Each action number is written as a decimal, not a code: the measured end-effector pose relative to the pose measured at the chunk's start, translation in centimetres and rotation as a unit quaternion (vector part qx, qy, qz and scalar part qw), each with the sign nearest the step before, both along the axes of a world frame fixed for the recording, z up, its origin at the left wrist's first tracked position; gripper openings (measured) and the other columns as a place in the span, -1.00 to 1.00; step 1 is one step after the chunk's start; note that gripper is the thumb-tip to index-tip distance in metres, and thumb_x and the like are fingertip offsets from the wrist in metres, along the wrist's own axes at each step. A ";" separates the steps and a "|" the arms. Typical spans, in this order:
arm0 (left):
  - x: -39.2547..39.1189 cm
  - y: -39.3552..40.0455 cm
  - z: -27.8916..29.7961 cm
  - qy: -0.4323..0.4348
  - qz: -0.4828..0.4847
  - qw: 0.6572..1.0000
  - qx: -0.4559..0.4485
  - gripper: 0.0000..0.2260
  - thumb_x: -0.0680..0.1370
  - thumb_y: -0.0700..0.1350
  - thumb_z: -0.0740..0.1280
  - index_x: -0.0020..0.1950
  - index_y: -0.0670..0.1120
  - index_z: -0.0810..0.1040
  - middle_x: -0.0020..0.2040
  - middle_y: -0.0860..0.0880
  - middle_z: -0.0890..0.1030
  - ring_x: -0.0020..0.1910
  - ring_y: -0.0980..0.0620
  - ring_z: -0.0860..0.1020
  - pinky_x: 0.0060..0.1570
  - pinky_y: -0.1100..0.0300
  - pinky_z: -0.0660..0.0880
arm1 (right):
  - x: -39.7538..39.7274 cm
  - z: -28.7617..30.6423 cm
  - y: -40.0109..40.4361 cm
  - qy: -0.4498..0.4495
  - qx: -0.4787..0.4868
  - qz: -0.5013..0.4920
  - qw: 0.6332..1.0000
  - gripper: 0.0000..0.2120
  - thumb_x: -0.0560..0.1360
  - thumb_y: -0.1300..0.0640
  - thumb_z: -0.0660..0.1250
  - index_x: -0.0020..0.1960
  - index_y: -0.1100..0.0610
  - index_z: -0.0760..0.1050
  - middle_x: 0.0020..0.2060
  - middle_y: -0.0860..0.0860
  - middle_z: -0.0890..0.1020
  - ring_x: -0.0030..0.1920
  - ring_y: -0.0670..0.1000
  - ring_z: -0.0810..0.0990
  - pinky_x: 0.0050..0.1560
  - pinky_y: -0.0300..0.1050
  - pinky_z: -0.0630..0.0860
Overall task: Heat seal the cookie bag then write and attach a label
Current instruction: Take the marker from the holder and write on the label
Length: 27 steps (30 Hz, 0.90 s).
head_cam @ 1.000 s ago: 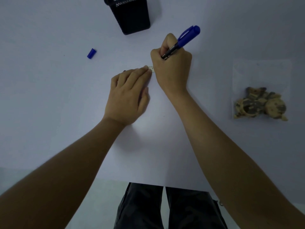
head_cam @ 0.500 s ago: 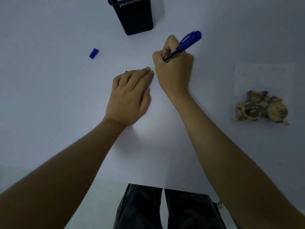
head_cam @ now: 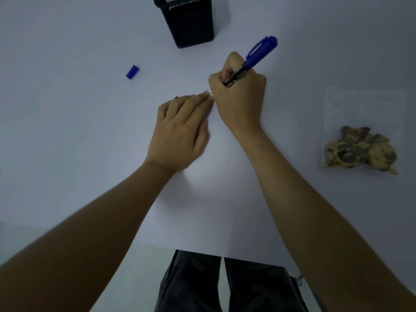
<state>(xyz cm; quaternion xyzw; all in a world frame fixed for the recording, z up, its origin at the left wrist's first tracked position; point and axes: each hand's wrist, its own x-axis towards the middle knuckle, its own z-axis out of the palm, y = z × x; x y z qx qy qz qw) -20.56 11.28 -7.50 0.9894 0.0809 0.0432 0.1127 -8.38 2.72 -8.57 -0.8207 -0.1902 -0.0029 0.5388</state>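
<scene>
A: What's nearest the desk's front edge?
B: The left hand (head_cam: pixel 180 134), fingers flat, pressing a small pale label (head_cam: pixel 211 93) onto the white desk (head_cam: pixel 67 131).
A: And past it?
B: The right hand (head_cam: pixel 238 95) grips a blue marker pen (head_cam: pixel 256 56), its tip hidden. The clear plastic cookie bag (head_cam: pixel 362 136) lies by the right edge; a small blue cap (head_cam: pixel 132 72) and black mesh holder (head_cam: pixel 191 21) sit toward the far edge.
</scene>
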 end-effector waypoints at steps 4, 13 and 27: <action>0.0 0.0 -0.1 0.001 -0.001 1.000 0.003 -0.60 0.59 -0.04 0.10 0.41 -0.07 0.39 0.36 -0.03 0.48 0.32 -0.02 0.41 0.29 0.07 0.26 | -0.1 -0.1 0.1 0.000 -0.010 -0.001 1.000 -0.76 0.43 0.21 0.34 -0.32 0.08 0.32 -0.53 -0.23 0.31 -0.53 -0.23 0.37 -0.38 -0.50 0.37; -0.1 0.0 0.1 0.002 0.001 1.000 -0.002 -0.59 0.59 -0.02 0.07 0.41 -0.08 0.39 0.37 -0.04 0.47 0.33 -0.03 0.41 0.31 0.06 0.26 | 0.0 0.0 0.1 -0.015 -0.002 -0.028 0.999 -0.54 0.45 0.22 0.32 -0.36 -0.17 0.13 -0.55 -0.24 0.26 -0.55 -0.24 0.31 -0.41 -0.50 0.30; -0.2 0.0 0.0 -0.011 -0.003 1.000 -0.001 -0.61 0.60 -0.05 0.13 0.41 -0.10 0.39 0.37 -0.06 0.47 0.32 -0.04 0.41 0.31 0.04 0.28 | -0.1 0.7 0.2 -0.003 0.035 -0.062 0.997 -0.54 0.44 0.27 0.29 -0.34 -0.16 0.12 -0.54 -0.21 0.27 -0.55 -0.19 0.33 -0.44 -0.44 0.32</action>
